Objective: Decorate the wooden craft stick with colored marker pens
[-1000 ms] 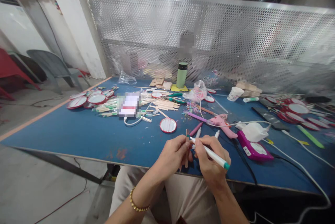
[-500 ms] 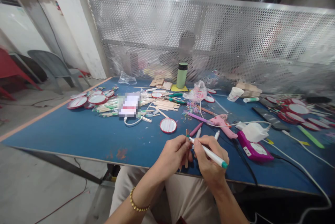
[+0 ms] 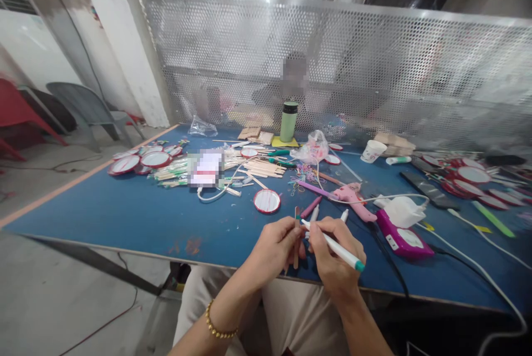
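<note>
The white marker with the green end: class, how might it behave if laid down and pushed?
The marker would probably roll, given its slim, rounded barrel. It is likely stiff, being straight, and seems light, held pencil-fashion in the right hand.

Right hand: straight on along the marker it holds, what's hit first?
Likely the wooden stick in the left hand. The white marker in the right hand points at its upper part; whether the tip touches is unclear.
</note>
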`<state>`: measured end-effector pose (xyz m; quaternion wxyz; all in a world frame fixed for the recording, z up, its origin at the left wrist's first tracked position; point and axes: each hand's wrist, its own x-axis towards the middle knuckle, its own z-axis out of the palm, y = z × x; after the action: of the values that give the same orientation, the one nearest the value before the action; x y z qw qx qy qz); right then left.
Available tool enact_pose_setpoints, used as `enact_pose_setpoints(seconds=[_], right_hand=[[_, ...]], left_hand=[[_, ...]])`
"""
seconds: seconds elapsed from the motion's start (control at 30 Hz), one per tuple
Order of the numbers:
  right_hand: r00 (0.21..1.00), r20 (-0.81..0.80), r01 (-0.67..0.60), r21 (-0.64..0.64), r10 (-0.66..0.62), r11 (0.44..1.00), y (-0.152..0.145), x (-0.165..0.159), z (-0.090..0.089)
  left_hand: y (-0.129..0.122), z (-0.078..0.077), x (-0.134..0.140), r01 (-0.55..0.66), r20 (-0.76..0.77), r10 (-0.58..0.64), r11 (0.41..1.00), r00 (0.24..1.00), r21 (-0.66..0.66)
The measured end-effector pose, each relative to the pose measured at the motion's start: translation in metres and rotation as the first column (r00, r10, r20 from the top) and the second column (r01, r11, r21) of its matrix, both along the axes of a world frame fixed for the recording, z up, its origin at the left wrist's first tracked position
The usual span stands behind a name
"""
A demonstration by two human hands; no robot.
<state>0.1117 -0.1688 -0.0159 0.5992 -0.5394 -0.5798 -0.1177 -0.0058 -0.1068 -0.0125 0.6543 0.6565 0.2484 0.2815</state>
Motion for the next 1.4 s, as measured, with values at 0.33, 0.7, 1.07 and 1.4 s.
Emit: enact_pose_setpoints(seconds=[0.33,0.7,1.07,1.4], right_hand=[[0.998,-0.048,-0.04,-0.03,0.039,0.999,-0.0011,0.0008,-0.0039],[1.0,0.003,-0.016,-0.024,0.016,1.0,-0.0004,0.0001,-0.0015],[1.0,0.021,0.0,-0.053,0.001,0.999,-0.001,0.0003,0.0],[1.0,0.006,0.0,-0.034,0.0,0.999,-0.0002,0.0002,-0.0003]], left_hand=[[0.001,-0.0004,0.0005,-0.008,-0.038,0.008,1.0,0.999,0.004],[-0.0008,0.003,-0.0005,-0.015,-0.043,0.014,1.0,0.999,-0.009],[-0.0011,-0.0016,-0.0001,-0.007,-0.039,0.007,1.0,0.999,-0.007],[-0.0014,0.0006,-0.0002,-0.008,-0.043,0.008,1.0,0.999,-0.01]])
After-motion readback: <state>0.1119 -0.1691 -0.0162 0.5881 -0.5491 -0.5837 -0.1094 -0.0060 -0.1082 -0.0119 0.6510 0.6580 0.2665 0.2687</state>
